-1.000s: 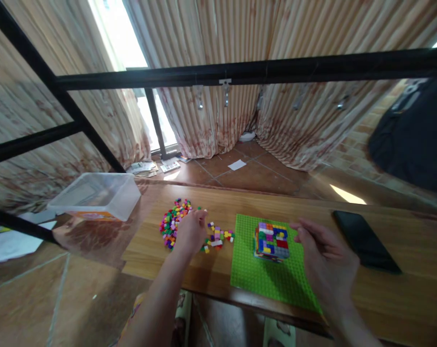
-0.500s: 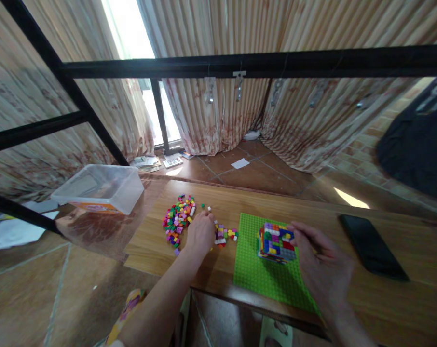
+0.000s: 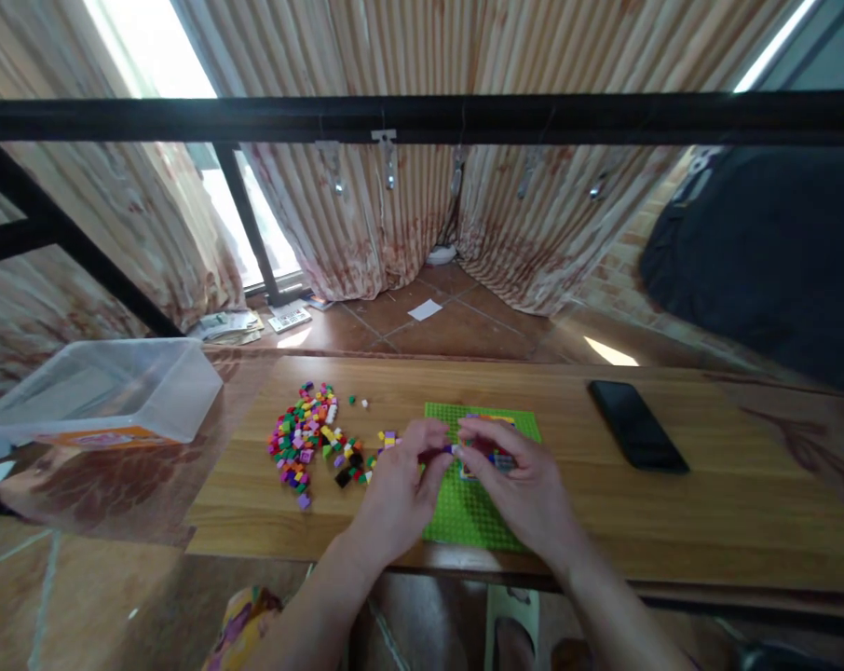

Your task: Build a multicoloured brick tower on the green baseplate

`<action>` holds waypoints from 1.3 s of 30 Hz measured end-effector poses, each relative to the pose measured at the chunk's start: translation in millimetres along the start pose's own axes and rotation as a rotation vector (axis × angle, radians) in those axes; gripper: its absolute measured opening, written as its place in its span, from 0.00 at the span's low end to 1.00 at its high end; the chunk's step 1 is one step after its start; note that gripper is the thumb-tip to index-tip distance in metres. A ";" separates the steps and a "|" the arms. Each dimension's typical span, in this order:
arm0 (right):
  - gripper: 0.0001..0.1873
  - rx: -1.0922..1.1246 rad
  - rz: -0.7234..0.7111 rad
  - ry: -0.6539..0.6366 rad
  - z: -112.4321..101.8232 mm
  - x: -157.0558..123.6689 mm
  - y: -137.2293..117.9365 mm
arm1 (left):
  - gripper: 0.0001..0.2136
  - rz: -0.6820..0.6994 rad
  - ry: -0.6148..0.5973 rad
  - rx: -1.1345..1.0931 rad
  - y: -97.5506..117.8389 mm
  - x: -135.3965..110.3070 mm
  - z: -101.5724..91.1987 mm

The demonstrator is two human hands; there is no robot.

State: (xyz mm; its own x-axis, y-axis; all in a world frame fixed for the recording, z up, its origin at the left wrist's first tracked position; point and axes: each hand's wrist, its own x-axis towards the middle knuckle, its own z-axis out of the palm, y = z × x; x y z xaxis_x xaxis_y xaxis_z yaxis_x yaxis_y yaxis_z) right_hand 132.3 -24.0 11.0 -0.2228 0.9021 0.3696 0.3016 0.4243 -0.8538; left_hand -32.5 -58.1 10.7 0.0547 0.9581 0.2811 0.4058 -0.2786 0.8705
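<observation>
Above the green baseplate [image 3: 474, 522], my left hand [image 3: 404, 485] and my right hand [image 3: 524, 480] meet fingertip to fingertip. Between them shows a small purple-blue toy brick [image 3: 450, 449], pinched by the left fingers. The right thumb and fingers also close at this spot; what they grip, if anything, is hidden. Behind and under my right hand stands the multicoloured brick block [image 3: 504, 461], mostly covered. A pile of loose bricks [image 3: 300, 438] lies to the left on the wooden table, with further bricks [image 3: 352, 461] scattered nearer my left hand.
A black phone [image 3: 635, 424] lies right of the baseplate on the wooden table [image 3: 736, 503]. Left of the table is a clear plastic bin [image 3: 135, 382]. A black metal bar [image 3: 422, 121] with hanging clips crosses in front of the curtains.
My left hand has left the loose bricks and come right to the baseplate, meeting my right hand. The right hand has let go of the block's side. The view has turned right.
</observation>
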 end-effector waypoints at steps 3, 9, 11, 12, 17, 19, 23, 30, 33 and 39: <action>0.09 0.005 -0.026 -0.062 -1.8 0.0 -0.2 | 0.11 -0.002 -0.007 -0.044 6.3 -1.3 4.5; 0.07 0.023 -0.008 -0.120 -4.6 1.4 -1.7 | 0.10 0.032 0.013 -0.075 9.5 0.7 5.0; 0.08 0.095 0.058 -0.131 -4.8 1.4 -2.1 | 0.07 0.049 0.010 -0.095 9.5 1.6 5.3; 0.09 0.148 0.092 -0.136 -5.2 1.6 -1.9 | 0.06 0.054 0.005 -0.112 9.6 2.1 5.3; 0.07 0.439 0.215 -0.014 -13.4 6.4 2.4 | 0.04 0.068 -0.027 -0.140 9.6 4.3 3.2; 0.07 0.505 0.235 0.109 -19.3 10.3 5.0 | 0.06 0.060 -0.010 -0.083 7.8 5.2 2.9; 0.08 0.525 0.271 0.321 -32.0 17.3 10.5 | 0.08 0.011 0.043 0.028 0.3 6.8 3.5; 0.09 0.486 0.323 0.376 -42.8 19.4 20.1 | 0.10 -0.102 0.057 0.134 -11.9 9.3 3.6; 0.12 0.419 0.369 0.292 -42.1 18.0 22.8 | 0.10 -0.117 0.043 0.146 -13.0 10.4 4.6; 0.14 0.411 0.369 0.256 -40.0 17.4 23.6 | 0.10 -0.118 0.034 0.158 -15.2 12.1 7.2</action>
State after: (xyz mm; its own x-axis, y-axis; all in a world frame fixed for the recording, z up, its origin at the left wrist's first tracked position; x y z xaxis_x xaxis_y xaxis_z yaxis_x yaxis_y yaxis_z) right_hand 172.6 4.8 11.9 0.0740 0.9957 0.0550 -0.0778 0.0607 -0.9951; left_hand -31.4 -41.8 -2.0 -0.0314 0.9800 0.1966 0.5461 -0.1480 0.8246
